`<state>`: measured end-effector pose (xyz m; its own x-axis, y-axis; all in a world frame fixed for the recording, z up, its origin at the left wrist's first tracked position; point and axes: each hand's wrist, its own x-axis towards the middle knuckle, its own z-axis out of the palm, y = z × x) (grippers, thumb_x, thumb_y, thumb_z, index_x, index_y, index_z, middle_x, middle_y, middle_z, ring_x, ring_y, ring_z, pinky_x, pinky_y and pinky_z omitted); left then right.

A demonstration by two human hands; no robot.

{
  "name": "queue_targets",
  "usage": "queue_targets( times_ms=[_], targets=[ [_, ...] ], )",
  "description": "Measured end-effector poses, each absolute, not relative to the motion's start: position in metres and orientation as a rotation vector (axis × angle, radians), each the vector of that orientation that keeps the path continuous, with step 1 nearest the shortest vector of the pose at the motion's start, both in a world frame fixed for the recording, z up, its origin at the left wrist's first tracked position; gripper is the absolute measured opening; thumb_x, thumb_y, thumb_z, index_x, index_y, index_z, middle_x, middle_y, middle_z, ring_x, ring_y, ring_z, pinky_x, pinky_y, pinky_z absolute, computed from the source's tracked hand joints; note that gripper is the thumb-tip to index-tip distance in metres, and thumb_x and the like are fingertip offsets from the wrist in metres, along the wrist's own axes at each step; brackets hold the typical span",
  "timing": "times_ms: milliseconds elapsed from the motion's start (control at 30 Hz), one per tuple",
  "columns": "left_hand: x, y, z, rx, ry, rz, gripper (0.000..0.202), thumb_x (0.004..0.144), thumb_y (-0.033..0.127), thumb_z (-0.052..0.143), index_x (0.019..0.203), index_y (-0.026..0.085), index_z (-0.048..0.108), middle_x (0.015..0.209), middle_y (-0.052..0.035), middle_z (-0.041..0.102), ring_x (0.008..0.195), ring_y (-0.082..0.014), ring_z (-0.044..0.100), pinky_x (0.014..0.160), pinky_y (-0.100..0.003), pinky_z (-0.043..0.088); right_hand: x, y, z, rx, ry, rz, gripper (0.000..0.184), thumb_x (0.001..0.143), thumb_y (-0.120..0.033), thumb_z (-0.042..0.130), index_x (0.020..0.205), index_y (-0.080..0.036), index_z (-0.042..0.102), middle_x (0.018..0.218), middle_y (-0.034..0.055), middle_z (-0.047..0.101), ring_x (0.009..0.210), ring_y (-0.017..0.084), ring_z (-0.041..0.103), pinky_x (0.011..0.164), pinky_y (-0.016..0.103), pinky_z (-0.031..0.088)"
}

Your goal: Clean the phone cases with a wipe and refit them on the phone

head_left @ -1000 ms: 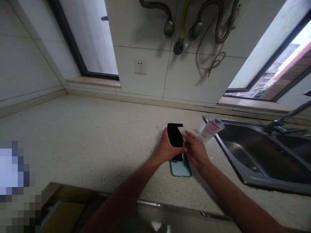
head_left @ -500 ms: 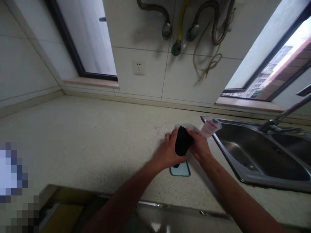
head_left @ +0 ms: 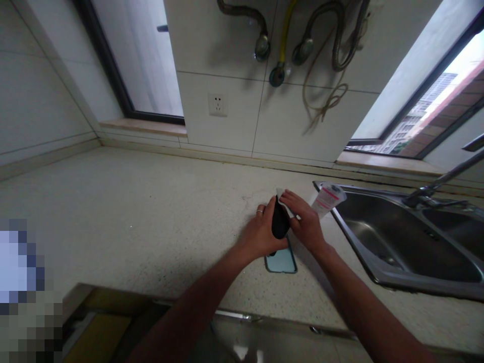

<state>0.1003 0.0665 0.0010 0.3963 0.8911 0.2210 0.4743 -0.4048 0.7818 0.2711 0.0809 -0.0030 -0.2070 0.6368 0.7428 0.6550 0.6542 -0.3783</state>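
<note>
My left hand (head_left: 257,234), with a ring on one finger, is closed around a black phone (head_left: 280,222) tilted above the counter. At the phone's upper right edge, my right hand (head_left: 307,222) pinches a thin white wipe (head_left: 280,193) against it; most of the wipe is hidden by the fingers. Under the phone lies a pale blue phone case (head_left: 282,262) with a dark rim, partly covered by my left hand. Just behind my right hand is a clear and white plastic packet (head_left: 329,197) with red print, close to the sink's edge.
The speckled counter (head_left: 170,212) spreads to the left. A steel sink (head_left: 397,237) with a faucet (head_left: 427,191) is on the right. On the tiled wall are a socket (head_left: 218,105), hoses (head_left: 312,45) and a hanging cord (head_left: 321,108). An opening with yellow boards (head_left: 102,333) lies below the front edge.
My right hand has moved up along the phone's edge, with the wipe now showing at the top corner. The phone has turned so its face looks narrower. The case stays put.
</note>
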Motion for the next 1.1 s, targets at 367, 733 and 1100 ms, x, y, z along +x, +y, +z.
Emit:
queue_targets(
  times_ms=[367, 733, 1100],
  targets=[
    [0.100, 0.081, -0.012, 1.396, 0.949, 1.082, 0.135, 0.045, 0.022, 0.090, 0.155, 0.015, 0.012, 0.139, -0.0220, 0.051, 0.130, -0.0351, 0.047, 0.108, -0.049, 0.036, 0.270, 0.080, -0.005, -0.914, -2.208, -0.152, 0.056, 0.081, -0.007, 0.045, 0.133, -0.023, 0.060, 0.139, 0.0090, 0.060, 0.138, 0.026, 0.047, 0.117, 0.060, 0.029],
    [0.102, 0.083, -0.002, 0.698, 0.525, 1.001, 0.047, 0.059, 0.034, 0.084, 0.096, 0.017, 0.062, 0.088, -0.0047, 0.069, 0.089, -0.0220, 0.066, 0.090, -0.038, 0.048, 0.258, 0.072, 0.000, -0.962, -1.870, 0.095, 0.030, 0.099, -0.030, 0.048, 0.122, -0.025, 0.068, 0.137, 0.0087, 0.062, 0.137, 0.026, 0.047, 0.112, 0.054, 0.042],
    [0.098, 0.090, 0.013, 0.435, 0.372, 0.988, 0.042, 0.083, 0.055, 0.061, 0.092, 0.015, 0.064, 0.091, -0.0129, 0.071, 0.099, -0.0290, 0.068, 0.092, -0.042, 0.050, 0.256, 0.073, -0.014, -1.010, -2.239, 0.067, 0.039, 0.099, -0.027, 0.048, 0.136, -0.020, 0.058, 0.143, 0.0137, 0.055, 0.140, 0.028, 0.044, 0.115, 0.058, 0.035]
  ],
)
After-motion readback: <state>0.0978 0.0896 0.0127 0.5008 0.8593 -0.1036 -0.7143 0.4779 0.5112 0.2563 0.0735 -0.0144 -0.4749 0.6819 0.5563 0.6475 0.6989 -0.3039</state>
